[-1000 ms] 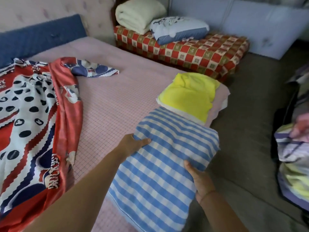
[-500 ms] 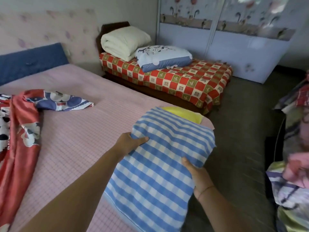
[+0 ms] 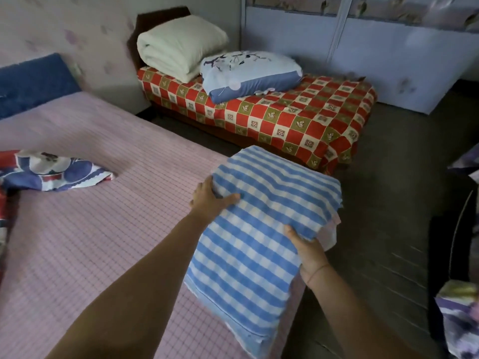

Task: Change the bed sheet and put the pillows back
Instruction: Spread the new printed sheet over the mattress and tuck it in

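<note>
A blue-and-white checked pillow [image 3: 259, 229] is lifted over the near right corner of the bed. My left hand [image 3: 210, 200] grips its left edge, thumb on top. My right hand [image 3: 307, 251] grips its right edge from below. The pillow hides the yellow one that lay behind it; only a pale edge shows under its right side. The bed [image 3: 90, 216] is covered by a pink checked mattress pad. A crumpled red, white and blue patterned sheet [image 3: 51, 172] lies at the bed's left.
A second bed with a red checked cover [image 3: 298, 117] stands beyond a narrow gap and carries a folded cream quilt [image 3: 178, 45] and a light blue pillow [image 3: 248, 73]. A blue headboard cushion [image 3: 33, 81], a pale wardrobe [image 3: 388, 60] and bundled bedding [image 3: 458, 322] lie around.
Both hands have raised the checked pillow, and it now covers the yellow pillow. My view has swung up and to the right, so most of the patterned sheet has left the frame.
</note>
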Demonstrator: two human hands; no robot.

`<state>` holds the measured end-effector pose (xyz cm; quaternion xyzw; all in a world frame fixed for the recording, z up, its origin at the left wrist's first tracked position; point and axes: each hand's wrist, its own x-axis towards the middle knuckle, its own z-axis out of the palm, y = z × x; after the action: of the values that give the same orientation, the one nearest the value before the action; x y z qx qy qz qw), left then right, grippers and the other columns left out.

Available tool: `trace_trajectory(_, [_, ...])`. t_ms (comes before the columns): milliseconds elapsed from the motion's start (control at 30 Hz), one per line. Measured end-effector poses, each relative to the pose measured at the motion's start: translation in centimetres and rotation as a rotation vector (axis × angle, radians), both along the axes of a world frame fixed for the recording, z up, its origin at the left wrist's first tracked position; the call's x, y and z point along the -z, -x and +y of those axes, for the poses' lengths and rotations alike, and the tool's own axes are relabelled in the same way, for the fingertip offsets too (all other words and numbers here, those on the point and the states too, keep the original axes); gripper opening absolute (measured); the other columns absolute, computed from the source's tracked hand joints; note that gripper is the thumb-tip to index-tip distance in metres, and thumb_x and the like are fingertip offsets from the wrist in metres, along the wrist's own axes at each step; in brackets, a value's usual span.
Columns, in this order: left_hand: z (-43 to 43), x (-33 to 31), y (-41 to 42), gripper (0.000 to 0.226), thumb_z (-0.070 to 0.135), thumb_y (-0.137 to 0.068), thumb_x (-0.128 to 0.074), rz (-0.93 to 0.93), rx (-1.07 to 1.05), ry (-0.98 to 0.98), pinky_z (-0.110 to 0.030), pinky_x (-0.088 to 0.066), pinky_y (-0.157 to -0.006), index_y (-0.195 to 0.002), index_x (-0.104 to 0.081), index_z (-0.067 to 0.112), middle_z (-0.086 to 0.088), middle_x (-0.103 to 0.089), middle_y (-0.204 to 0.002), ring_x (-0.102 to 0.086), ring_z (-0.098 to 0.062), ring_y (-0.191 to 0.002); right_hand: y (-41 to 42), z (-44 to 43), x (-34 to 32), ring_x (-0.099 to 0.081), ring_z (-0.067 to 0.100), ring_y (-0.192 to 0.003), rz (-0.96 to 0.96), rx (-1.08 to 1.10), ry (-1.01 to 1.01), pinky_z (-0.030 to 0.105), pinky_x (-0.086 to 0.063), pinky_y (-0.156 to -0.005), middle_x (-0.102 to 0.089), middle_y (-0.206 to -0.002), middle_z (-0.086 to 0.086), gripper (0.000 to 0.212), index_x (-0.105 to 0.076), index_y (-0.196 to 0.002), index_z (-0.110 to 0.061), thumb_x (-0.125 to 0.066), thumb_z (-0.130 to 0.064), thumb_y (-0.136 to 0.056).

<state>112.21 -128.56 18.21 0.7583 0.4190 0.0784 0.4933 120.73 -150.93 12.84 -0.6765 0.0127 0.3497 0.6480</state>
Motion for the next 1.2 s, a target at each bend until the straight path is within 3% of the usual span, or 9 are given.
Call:
trace_trajectory(33, [-0.3,1.5,-1.1,0.100,0.064,-0.076,-0.068,0.069,0.066,-0.123,-0.055,-0.016,-0.117,-0.153,-0.013,0.031,-0.001,-0.017,-0.159,-0.020,-0.029,-0.145,-0.9,0.7,1.1,-0.054,0.025,-0.118,-0.012,-0.010,0.056,0.047,-0.047,-0.099,-0.052,-0.136,0.007,0.092,-0.034,-0.138,-0.028,-0.079,-0.054,-0.062])
trace_trajectory(100, [-1.9,5.2,-2.5,0.109,0.071,-0.077,-0.060,0.263,0.261,-0.285,-0.059,0.001,-0.117,-0.154,0.007,0.033,0.001,0.009,-0.163,0.008,-0.027,-0.150,-2.1,2.1,3.3,-0.041,0.029,-0.133,-0.012,-0.056,0.186,0.049,-0.040,-0.107,-0.034,-0.151,0.010,0.126,-0.006,-0.152,-0.024,-0.085,-0.054,-0.058])
trace_trajectory(133, [-2.6,7.0,-3.0,0.112,0.076,-0.075,-0.057,0.350,0.341,-0.312,-0.060,0.006,-0.116,-0.152,0.013,0.035,0.001,0.017,-0.162,0.015,-0.026,-0.149,-2.5,2.7,3.9,-0.035,0.029,-0.138,-0.012,-0.069,0.243,0.048,-0.038,-0.109,-0.027,-0.154,0.011,0.135,0.005,-0.152,-0.022,-0.087,-0.051,-0.058])
trace_trajectory(233, [-3.7,10.4,-3.8,0.117,0.086,-0.069,-0.049,0.455,0.374,-0.370,-0.059,0.015,-0.114,-0.147,0.025,0.040,0.004,0.027,-0.159,0.025,-0.024,-0.146,-3.2,3.9,6.0,-0.029,0.032,-0.140,-0.060,-0.107,0.406,0.051,-0.038,-0.108,-0.020,-0.154,0.013,0.150,0.008,-0.151,-0.020,-0.086,-0.061,-0.042])
trace_trajectory(367, [-2.7,10.9,-4.3,0.119,0.082,-0.069,-0.054,0.456,0.366,-0.364,-0.060,0.013,-0.115,-0.147,0.025,0.040,0.004,0.027,-0.159,0.025,-0.023,-0.146,-3.2,4.4,7.8,-0.026,0.038,-0.140,-0.116,-0.116,0.487,0.053,-0.037,-0.107,-0.017,-0.154,0.019,0.139,0.014,-0.151,-0.019,-0.086,-0.050,-0.059])
trace_trajectory(767, [-3.7,10.9,-1.4,0.105,0.076,-0.080,-0.049,0.422,0.353,-0.372,-0.052,0.011,-0.118,-0.151,0.017,0.036,0.004,0.021,-0.161,0.020,-0.020,-0.148,-3.1,3.2,7.8,-0.032,0.037,-0.138,-0.113,-0.132,0.447,0.054,-0.036,-0.108,-0.024,-0.153,0.018,0.131,0.011,-0.152,-0.023,-0.086,-0.040,-0.066])
trace_trajectory(900, [-4.7,10.7,4.0,0.096,0.074,-0.084,-0.044,0.454,0.282,-0.360,-0.053,0.011,-0.118,-0.154,0.009,0.033,0.002,0.015,-0.162,0.019,-0.023,-0.148,-1.9,2.3,6.4,-0.043,0.039,-0.130,-0.227,-0.092,0.457,0.052,-0.041,-0.103,-0.036,-0.148,0.020,0.109,-0.004,-0.154,-0.020,-0.080,-0.031,-0.075])
trace_trajectory(1033, [-4.3,9.4,11.4,0.092,0.073,-0.085,-0.043,0.495,0.065,-0.354,-0.053,0.011,-0.116,-0.155,0.001,0.032,0.001,0.009,-0.163,0.015,-0.023,-0.149,1.7,2.8,3.7,-0.035,0.041,-0.135,-0.435,-0.037,0.545,0.056,-0.039,-0.104,-0.030,-0.151,0.022,0.096,-0.018,-0.152,-0.010,-0.077,-0.029,-0.079])
trace_trajectory(1200, [-5.7,6.6,24.3,0.085,0.071,-0.088,-0.040,0.532,-0.115,-0.359,-0.050,0.005,-0.120,-0.156,-0.008,0.030,0.002,0.000,-0.164,0.008,-0.022,-0.150,10.4,4.8,1.4,-0.042,0.040,-0.131,-0.497,-0.176,0.357,0.049,-0.038,-0.106,-0.043,-0.141,0.025,0.080,-0.039,-0.140,0.004,-0.080,-0.020,-0.076])
